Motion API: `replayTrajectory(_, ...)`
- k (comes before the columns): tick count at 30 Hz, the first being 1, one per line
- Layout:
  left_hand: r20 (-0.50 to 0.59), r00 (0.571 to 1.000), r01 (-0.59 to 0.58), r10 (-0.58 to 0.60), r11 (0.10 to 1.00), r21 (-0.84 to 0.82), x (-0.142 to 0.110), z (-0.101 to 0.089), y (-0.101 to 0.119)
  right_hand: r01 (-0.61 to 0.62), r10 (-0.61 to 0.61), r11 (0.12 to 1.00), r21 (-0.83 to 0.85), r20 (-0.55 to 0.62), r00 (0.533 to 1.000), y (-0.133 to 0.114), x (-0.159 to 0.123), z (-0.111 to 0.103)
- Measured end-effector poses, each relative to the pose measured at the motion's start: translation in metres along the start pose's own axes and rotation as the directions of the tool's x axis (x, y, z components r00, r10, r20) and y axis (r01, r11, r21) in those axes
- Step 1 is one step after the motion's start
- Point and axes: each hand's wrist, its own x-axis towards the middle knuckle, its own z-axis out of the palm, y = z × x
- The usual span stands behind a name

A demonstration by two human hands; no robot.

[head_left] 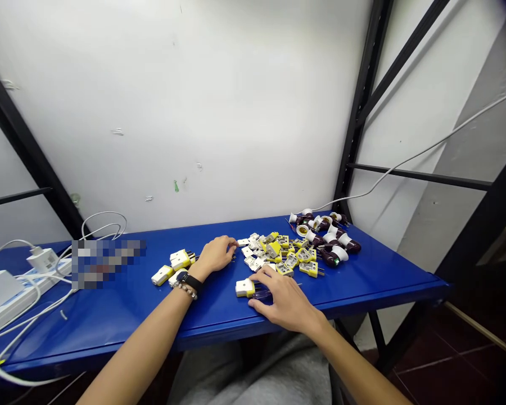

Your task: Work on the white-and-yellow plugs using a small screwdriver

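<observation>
My left hand (217, 254) rests on the blue shelf (362, 278), fingers curled loosely, its fingertips at the left edge of a pile of yellow and white plugs (278, 253). A dark watch and a bead bracelet sit on that wrist. My right hand (280, 298) lies nearer the front edge, fingers laid over a dark object I cannot make out, with a single yellow and white plug (245, 288) at its fingertips. A small group of assembled plugs (175, 265) lies left of my left hand.
A heap of dark brown and white lamp sockets (326, 236) sits at the back right. A white power strip (8, 298) with adapters and white cables occupies the left end. Black rack posts (358, 107) stand at the right, a white wall behind.
</observation>
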Motion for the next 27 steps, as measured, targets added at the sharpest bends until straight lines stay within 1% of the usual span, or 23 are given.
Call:
replayTrajectory(2, -0.006, 1.000, -0.018, 0.019, 1.000, 0.007, 0.003, 0.000, 0.005, -0.002, 0.002, 1.000, -0.005, -0.001, 1.000, 0.000, 0.000, 0.000)
replayTrajectory(7, 0.034, 0.997, -0.062, 0.062, 0.998, -0.005, 0.016, 0.001, 0.016, -0.003, 0.003, 1.000, -0.008, -0.002, 1.000, 0.001, 0.001, 0.001)
replayTrajectory(12, 0.051, 0.996, -0.076, 0.078, 0.996, -0.043, 0.025, 0.003, 0.021, -0.001, 0.001, 1.000, -0.003, -0.003, 1.000, 0.001, 0.000, 0.001)
replayTrajectory(15, 0.069, 0.992, -0.100, 0.106, 0.991, -0.085, 0.027, 0.005, 0.021, -0.002, 0.002, 1.000, -0.006, 0.002, 1.000, 0.000, 0.000, 0.001)
replayTrajectory(19, 0.115, 0.976, -0.165, 0.185, 0.973, -0.163, 0.029, 0.009, 0.018, -0.013, 0.013, 1.000, -0.009, 0.007, 1.000, -0.001, 0.000, 0.000)
replayTrajectory(21, 0.119, 0.971, -0.185, 0.209, 0.965, -0.187, 0.029, 0.009, 0.015, -0.014, 0.014, 1.000, -0.007, 0.005, 1.000, -0.001, 0.000, 0.000)
replayTrajectory(27, 0.077, 0.982, -0.160, 0.174, 0.973, -0.164, 0.030, 0.009, 0.013, -0.013, 0.013, 1.000, 0.002, 0.007, 1.000, 0.000, -0.001, 0.001)
